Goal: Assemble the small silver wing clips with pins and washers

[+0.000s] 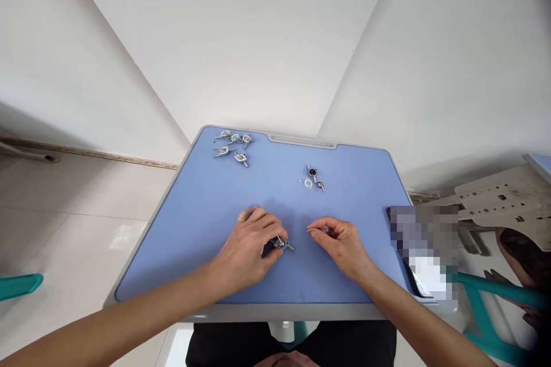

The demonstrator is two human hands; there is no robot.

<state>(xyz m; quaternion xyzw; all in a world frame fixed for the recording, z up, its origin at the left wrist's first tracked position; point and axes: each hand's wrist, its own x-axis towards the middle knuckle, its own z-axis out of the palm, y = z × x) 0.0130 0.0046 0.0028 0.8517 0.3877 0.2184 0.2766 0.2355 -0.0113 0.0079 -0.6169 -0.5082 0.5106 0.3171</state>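
Observation:
My left hand (pixel 253 243) is closed around a small silver metal valve-like part (pixel 282 243) with a short stub pointing right, just above or on the blue tabletop (pixel 206 206). Its far side is hidden by my fingers. To the right of it, my right hand (pixel 340 239) is closed in a pinch, thumb against forefinger. Something tiny shows at those fingertips, and a small shiny piece (pixel 326 230) lies among the curled fingers; neither is clear enough to name. A gap separates the two hands.
Several similar silver metal parts (pixel 240 157) lie at the back left of the table. Further right are a dark-centred metal part (pixel 312 172), a flat oval gasket-like plate (pixel 308 183) and a small round piece with a stem (pixel 320 186). A blurred-out phone-like object (pixel 417 258) lies along the right edge.

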